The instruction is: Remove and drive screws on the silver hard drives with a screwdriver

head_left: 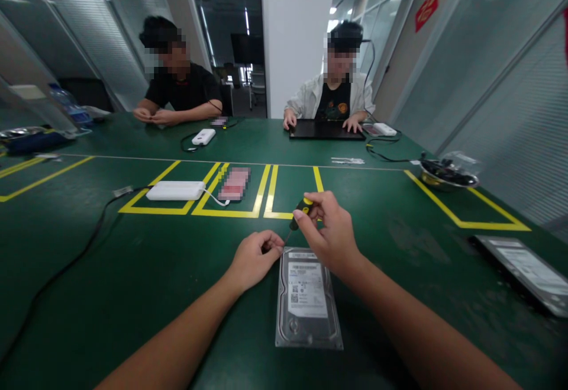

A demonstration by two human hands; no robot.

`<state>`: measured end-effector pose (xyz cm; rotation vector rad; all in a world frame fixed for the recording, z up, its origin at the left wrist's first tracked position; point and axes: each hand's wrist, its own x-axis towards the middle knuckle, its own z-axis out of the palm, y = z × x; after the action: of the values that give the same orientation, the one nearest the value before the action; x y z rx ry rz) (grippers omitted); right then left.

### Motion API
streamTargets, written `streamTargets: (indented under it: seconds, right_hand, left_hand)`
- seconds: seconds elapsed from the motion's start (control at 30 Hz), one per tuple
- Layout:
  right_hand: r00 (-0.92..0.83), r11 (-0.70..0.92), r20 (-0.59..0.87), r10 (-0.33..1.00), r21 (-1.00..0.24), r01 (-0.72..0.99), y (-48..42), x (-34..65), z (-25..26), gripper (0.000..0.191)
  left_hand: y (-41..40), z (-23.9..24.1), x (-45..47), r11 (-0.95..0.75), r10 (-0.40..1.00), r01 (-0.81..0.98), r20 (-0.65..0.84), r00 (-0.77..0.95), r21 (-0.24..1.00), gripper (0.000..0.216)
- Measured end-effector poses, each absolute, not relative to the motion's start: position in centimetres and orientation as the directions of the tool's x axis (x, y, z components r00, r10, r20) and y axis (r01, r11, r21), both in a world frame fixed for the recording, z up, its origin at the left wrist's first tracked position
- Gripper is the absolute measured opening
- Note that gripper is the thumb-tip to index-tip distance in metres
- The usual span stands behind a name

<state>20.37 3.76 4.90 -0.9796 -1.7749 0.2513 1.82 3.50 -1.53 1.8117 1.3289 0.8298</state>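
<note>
The right hand is wrapped around the yellow-and-black handle of a screwdriver, its shaft slanting down to the far left corner of a hard drive. The left hand has thumb and fingers drawn in at that same corner, beside the tip; whether they are clamped on the drive or the shaft, I cannot tell.

The drive lies flat, label up, on the green worktop, between the two forearms. Its far edge sits just under the right hand; its near edge and long left side show bare worktop beside them. To the right, a broad stretch of green separates the right forearm from a second drive. Beyond the hands run yellow tape outlines, with a white power bank and a phone at left. A filled metal bowl stands near the right edge. Two people sit along the far edge, one with both hands on a black panel.
</note>
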Motion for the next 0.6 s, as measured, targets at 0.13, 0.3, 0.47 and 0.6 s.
streamTargets:
  seconds: [0.13,0.3,0.47,0.6]
  right_hand:
    - [-0.134,0.648,0.702,0.699,-0.543,0.535,3.65,20.38,5.05,0.021]
    - [-0.128,0.650,0.715,0.688,-0.527,0.547,3.58,20.47,5.30,0.020]
    - [-0.109,0.654,0.723,0.683,-0.538,0.531,3.71,20.61,5.10,0.020]
    - [-0.106,0.663,0.727,0.678,-0.544,0.515,3.86,20.53,4.93,0.020]
  left_hand:
    - [3.43,-1.59,1.76,-0.212,0.962,0.504,0.087,0.260,0.837,0.013]
    - [3.40,-1.73,1.63,-0.224,0.960,0.519,0.094,0.264,0.825,0.012]
    - [3.40,-1.70,1.71,-0.225,0.959,0.527,0.091,0.268,0.819,0.011]
    - [3.43,-1.75,1.72,-0.231,0.959,0.533,0.097,0.267,0.814,0.012]
